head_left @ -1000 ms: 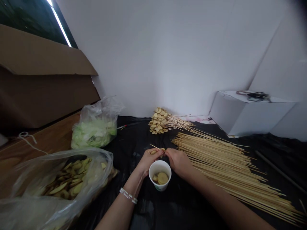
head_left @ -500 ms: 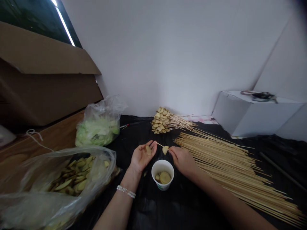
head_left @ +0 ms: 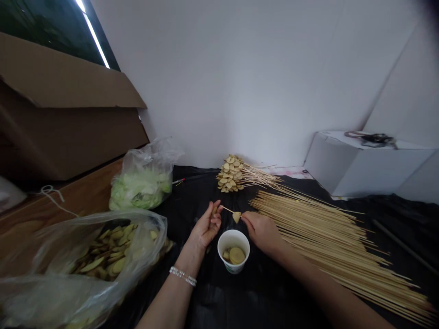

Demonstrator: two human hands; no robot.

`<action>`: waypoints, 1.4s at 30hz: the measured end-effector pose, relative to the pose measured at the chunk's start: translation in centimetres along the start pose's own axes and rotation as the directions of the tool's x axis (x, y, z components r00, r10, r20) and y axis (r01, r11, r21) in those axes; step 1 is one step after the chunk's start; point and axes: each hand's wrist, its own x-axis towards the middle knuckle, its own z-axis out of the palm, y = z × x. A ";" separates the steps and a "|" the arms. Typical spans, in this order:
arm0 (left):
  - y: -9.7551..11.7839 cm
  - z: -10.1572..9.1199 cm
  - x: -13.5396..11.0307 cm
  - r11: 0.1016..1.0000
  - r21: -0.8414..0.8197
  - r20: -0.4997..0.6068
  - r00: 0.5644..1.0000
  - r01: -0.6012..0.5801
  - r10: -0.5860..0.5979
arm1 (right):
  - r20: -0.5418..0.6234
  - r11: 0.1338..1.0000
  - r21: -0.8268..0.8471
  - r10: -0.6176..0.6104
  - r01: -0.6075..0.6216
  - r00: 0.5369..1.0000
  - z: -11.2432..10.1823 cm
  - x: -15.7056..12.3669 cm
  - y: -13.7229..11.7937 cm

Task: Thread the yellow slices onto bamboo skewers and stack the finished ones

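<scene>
My right hand (head_left: 261, 230) pinches a thin bamboo skewer (head_left: 228, 210) with one potato slice (head_left: 236, 216) threaded on it, its point aimed left. My left hand (head_left: 207, 224), fingers curled, holds another potato slice (head_left: 215, 209) at the skewer's tip. Just below both hands stands a white paper cup (head_left: 233, 262) with a few potato slices inside. A bead bracelet (head_left: 183, 276) circles my left wrist.
A big heap of bare skewers (head_left: 329, 242) lies on the black sheet to the right. Finished potato skewers (head_left: 232, 173) are piled by the wall. On the left are a bag of potato slices (head_left: 103, 256), a bag of greens (head_left: 142, 183), a cardboard box (head_left: 65, 119). A white box (head_left: 363, 164) stands at right.
My left hand opened away from the skewer with a slice on its palm, then curled its fingers and brought that slice up to the skewer's tip. The right hand stayed nearly still.
</scene>
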 end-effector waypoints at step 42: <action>-0.2 0.0 0.2 0.949 0.248 -0.037 0.976 -0.197 0.212 | 0.034 0.997 -0.071 -0.008 0.011 0.999 -1.1 -0.1 -0.5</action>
